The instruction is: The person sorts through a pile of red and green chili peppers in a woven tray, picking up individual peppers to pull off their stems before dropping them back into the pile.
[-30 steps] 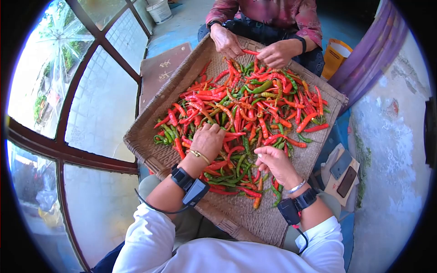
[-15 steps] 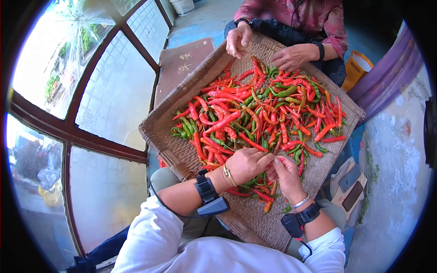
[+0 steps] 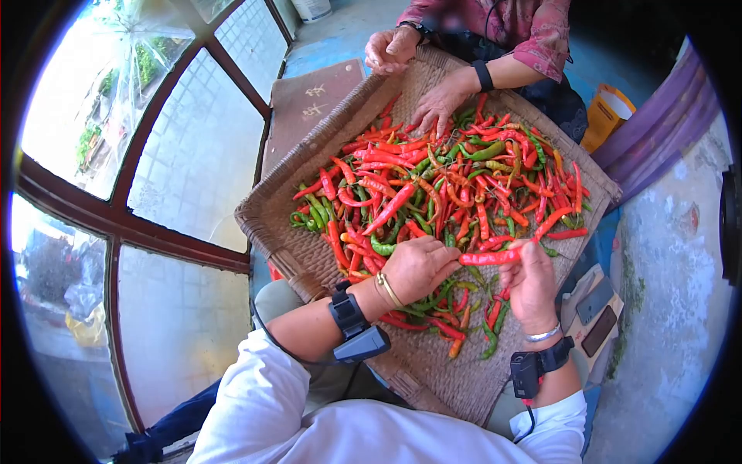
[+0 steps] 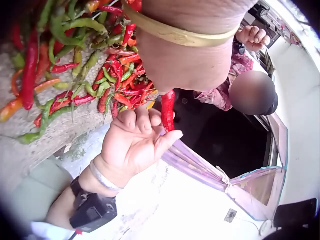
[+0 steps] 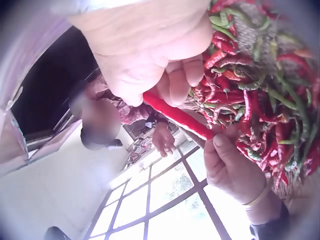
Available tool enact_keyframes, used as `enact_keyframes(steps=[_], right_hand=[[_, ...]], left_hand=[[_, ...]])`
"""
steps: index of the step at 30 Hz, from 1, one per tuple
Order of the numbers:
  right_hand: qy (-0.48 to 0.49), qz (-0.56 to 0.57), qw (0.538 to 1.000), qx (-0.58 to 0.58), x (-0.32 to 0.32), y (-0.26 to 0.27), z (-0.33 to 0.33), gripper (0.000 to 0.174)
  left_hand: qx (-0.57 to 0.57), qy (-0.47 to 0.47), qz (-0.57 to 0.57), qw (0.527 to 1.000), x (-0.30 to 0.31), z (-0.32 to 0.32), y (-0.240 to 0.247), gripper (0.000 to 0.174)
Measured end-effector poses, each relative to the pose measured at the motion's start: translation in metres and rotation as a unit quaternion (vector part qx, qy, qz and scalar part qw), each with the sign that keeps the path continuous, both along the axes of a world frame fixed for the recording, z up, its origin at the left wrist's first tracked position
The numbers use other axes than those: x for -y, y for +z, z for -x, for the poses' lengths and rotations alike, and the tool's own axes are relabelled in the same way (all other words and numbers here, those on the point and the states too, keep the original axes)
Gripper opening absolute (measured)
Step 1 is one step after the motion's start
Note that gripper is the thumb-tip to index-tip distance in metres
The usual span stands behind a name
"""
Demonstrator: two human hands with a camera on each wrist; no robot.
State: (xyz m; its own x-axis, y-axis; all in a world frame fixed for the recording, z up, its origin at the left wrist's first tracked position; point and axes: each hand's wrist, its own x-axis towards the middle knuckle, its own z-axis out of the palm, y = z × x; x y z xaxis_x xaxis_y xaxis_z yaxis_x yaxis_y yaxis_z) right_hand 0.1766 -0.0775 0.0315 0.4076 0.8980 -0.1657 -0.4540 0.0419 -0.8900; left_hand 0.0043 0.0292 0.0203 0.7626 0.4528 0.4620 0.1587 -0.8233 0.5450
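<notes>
A long red chili pepper (image 3: pixel 491 257) is stretched between my two hands over a woven basket tray (image 3: pixel 440 379). My left hand (image 3: pixel 421 268) pinches one end between thumb and finger, as the right wrist view shows. At the opposite end my right hand (image 3: pixel 532 288) grips the pepper with thumb and curled fingers. Beneath and beyond them lies a heap of red, green and orange chili peppers (image 3: pixel 456 185). In the left wrist view the held pepper (image 4: pixel 168 111) stands out between the two hands, partly hidden by my left hand.
Across the tray sits another person, one hand (image 3: pixel 444 102) reaching onto the peppers and the other hand (image 3: pixel 392 50) over the far rim. Framed window panes (image 3: pixel 182 158) flank the left. At right, two phones (image 3: pixel 599 332) lie beside the tray, near a yellow bag (image 3: pixel 607 116).
My hands were apart, then came together above the heap; now the right has drawn rightward with a red chili pepper spanning both. The other person's hand has lowered onto the peppers.
</notes>
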Motion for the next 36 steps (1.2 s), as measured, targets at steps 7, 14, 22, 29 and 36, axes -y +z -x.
enact_keyframes(steps=[7,14,22,29,36], right_hand=[[0.117,0.047,0.990,0.062,0.002,-0.012,0.026,0.018],[0.058,0.013,0.998,-0.030,-0.001,-0.019,0.022,0.018],[0.007,0.011,0.985,-0.172,-0.002,-0.029,0.007,0.016],[0.092,0.081,0.985,0.121,-0.008,-0.028,0.009,0.017],[-0.072,0.081,0.994,0.009,-0.014,-0.028,-0.002,0.017]], left_hand=[[-0.008,-0.035,0.102,0.994,0.014,-0.001,-0.003,0.012],[-0.021,-0.029,0.364,0.931,0.016,-0.003,-0.006,0.016],[-0.055,-0.036,0.418,0.906,0.015,-0.003,-0.012,0.016],[0.014,-0.010,0.490,0.871,0.020,-0.002,-0.015,0.017],[-0.092,-0.089,0.367,0.921,0.023,0.007,-0.014,0.014]])
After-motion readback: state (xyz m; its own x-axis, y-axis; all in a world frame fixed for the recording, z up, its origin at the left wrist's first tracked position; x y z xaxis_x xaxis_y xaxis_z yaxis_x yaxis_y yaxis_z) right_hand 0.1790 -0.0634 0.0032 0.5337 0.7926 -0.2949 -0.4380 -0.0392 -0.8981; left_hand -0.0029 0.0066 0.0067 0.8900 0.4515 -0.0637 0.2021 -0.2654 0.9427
